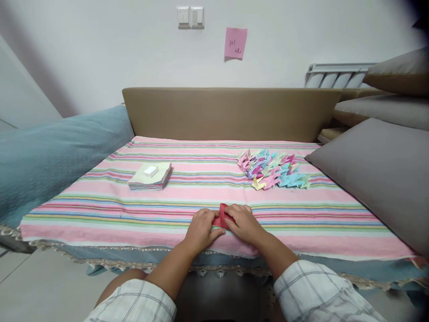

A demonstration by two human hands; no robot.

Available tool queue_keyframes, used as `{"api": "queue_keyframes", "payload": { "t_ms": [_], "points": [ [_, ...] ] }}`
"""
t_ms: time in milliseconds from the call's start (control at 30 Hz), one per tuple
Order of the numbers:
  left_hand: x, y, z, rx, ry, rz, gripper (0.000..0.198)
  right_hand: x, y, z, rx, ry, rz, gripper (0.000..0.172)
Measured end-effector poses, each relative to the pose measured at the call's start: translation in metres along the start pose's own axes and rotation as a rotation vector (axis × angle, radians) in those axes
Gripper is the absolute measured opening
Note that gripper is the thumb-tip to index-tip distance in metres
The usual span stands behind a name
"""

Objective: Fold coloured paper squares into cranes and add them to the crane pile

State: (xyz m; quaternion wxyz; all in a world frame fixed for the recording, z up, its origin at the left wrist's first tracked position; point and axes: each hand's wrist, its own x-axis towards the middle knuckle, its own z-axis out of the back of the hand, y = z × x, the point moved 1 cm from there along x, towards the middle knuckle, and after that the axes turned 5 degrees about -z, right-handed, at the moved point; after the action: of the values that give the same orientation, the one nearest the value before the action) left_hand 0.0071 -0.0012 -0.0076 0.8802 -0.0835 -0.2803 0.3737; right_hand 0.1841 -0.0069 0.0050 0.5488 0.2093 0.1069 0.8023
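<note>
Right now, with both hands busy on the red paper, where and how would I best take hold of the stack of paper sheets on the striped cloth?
Grip the stack of paper sheets by its near edge, coming low from the front. It lies flat, its layered edges face the camera, and a small white block sits on top, so a top pinch looks awkward. The left hand is nearer; like the right hand, it holds the red paper.

Both hands meet at the near edge of the striped bedspread (pixel 214 179), the left hand (pixel 200 228) and right hand (pixel 245 223) pinching a red folded paper (pixel 221 218) between them. Farther back lie a paper stack (pixel 150 176) and a heap of pastel paper cranes (pixel 271 169).
</note>
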Motion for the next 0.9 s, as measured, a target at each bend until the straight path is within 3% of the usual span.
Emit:
{"api": "queue_keyframes", "payload": {
  "t_ms": [167, 267, 367, 467, 733, 900],
  "points": [
    [0.004, 0.001, 0.002, 0.087, -0.057, -0.022, 0.011, -0.002, 0.008, 0.002, 0.105, 0.003, -0.076, 0.024],
    [0.006, 0.002, 0.001, 0.088, -0.071, -0.047, 0.013, -0.003, 0.010, 0.003, 0.106, -0.014, -0.110, 0.022],
    [0.005, 0.002, -0.001, 0.052, -0.038, -0.077, 0.016, -0.002, 0.005, 0.002, 0.057, -0.114, -0.170, 0.016],
    [0.003, 0.001, -0.001, 0.037, -0.040, -0.066, 0.013, 0.000, -0.003, -0.001, 0.115, -0.189, -0.153, 0.025],
    [0.004, 0.003, 0.000, -0.005, -0.049, 0.023, 0.021, 0.004, -0.008, -0.005, 0.170, -0.107, -0.094, 0.029],
    [0.005, 0.006, -0.004, 0.020, -0.056, -0.005, 0.021, 0.006, -0.010, -0.006, 0.260, -0.045, -0.087, 0.033]
  ]
}}
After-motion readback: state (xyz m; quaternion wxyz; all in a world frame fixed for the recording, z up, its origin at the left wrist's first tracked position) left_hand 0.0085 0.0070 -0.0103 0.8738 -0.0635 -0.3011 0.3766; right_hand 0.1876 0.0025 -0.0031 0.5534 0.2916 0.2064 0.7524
